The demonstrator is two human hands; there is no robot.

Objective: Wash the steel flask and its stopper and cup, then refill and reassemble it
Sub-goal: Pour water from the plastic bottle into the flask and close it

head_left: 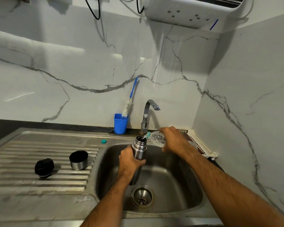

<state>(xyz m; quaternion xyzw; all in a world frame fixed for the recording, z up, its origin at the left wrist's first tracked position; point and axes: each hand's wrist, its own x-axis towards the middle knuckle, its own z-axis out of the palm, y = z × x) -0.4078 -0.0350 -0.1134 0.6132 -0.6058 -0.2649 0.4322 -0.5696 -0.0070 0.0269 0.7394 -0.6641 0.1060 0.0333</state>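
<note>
My left hand (129,163) grips the steel flask (138,146) around its middle and holds it upright over the sink basin (175,182), mouth open. My right hand (175,140) holds a clear plastic water bottle (157,138) tilted down to the left, its teal-ringed neck over the flask's mouth, and water runs in. On the ribbed drainboard (23,182) to the left, the black stopper (44,167) lies beside the steel cup (78,160), which stands mouth up.
A teal bottle cap (103,141) lies on the sink's back rim. Behind it stands a blue holder (120,123) with a bottle brush (129,102), next to the tap (147,115). A white rack (202,145) sits at the right corner. The drain (142,196) is below the flask.
</note>
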